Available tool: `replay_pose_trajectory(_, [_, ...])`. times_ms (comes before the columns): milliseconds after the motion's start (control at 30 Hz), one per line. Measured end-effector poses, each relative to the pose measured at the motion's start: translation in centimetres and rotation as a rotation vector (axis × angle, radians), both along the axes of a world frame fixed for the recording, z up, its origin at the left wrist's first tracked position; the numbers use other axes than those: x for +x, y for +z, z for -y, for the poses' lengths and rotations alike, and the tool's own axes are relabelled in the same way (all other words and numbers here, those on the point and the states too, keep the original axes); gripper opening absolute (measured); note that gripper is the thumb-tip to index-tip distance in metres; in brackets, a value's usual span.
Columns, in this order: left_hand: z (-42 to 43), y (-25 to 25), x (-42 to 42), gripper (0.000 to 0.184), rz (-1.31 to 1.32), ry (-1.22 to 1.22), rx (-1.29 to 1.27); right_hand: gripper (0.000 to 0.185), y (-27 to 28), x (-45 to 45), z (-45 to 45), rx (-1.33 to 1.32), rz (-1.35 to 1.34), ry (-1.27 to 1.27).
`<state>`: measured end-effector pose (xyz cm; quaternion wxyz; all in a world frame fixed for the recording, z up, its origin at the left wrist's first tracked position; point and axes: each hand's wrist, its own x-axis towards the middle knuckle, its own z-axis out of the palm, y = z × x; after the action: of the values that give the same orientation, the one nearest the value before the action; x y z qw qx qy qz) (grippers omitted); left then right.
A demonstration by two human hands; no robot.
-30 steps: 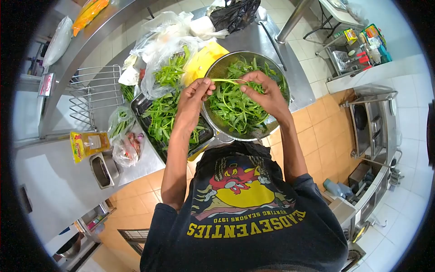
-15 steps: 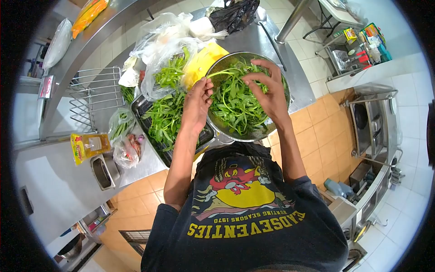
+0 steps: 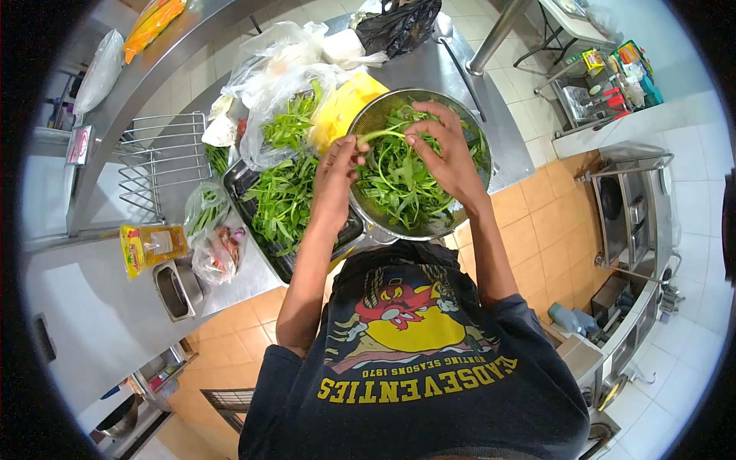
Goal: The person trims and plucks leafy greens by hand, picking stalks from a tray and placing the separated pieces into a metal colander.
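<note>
Between my two hands stretches a green leafy-vegetable stem (image 3: 383, 133). My left hand (image 3: 335, 180) pinches its thicker end at the left rim of a metal mesh strainer (image 3: 438, 230). My right hand (image 3: 445, 153) hovers over the strainer, with thumb and finger closed on the stem's other end. Inside the strainer lies a heap of loose leafy greens (image 3: 402, 180), long stems among the leaves. More greens (image 3: 280, 195) fill a dark rectangular tray (image 3: 285, 267) left of the strainer, partly behind my left forearm.
Behind the tray, a clear plastic bag (image 3: 257, 142) holds greens beside a yellow sheet (image 3: 337, 111). A black plastic bag (image 3: 395, 31) and a long-handled ladle (image 3: 460, 65) lie at the back. Leftward are a wire rack (image 3: 161, 157), a yellow pouch (image 3: 153, 249) and small bagged vegetables (image 3: 215, 253).
My right hand's fingers have come together on the stem, which is now drawn between both hands. My left hand has shifted slightly and keeps its pinch.
</note>
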<state>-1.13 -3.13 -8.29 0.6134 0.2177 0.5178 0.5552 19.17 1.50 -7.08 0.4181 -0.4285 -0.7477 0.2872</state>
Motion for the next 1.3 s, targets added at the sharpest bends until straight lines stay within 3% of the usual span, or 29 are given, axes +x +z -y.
replay_pose_trajectory(100, [-0.6, -0.5, 0.7, 0.023, -0.513, 0.161, 0.350, 0.010, 0.3, 0.2, 0.0, 0.060, 0.069, 0.013])
replay_pose_trajectory(300, [-0.1, 4.0, 1.0, 0.019, -1.331, -0.082, 0.702, 0.012, 1.2, -0.1, 0.1, 0.168, 0.161, 0.031])
replay_pose_trajectory(400, [-0.3, 3.7, 0.8, 0.016, -1.352, -0.181, 0.688, 0.013, 1.4, -0.4, 0.1, 0.180, 0.167, 0.044])
replay_pose_trajectory(900, [-0.5, 3.4, 0.5, 0.015, -1.431, -0.188, 0.748, 0.016, 1.6, -0.8, 0.4, 0.167, 0.104, 0.112])
replay_pose_trajectory(1300, [-0.8, 2.7, 1.0, 0.012, -1.215, -0.195, 0.692, 0.012, 1.0, -1.4, 1.2, 0.032, -0.037, 0.092])
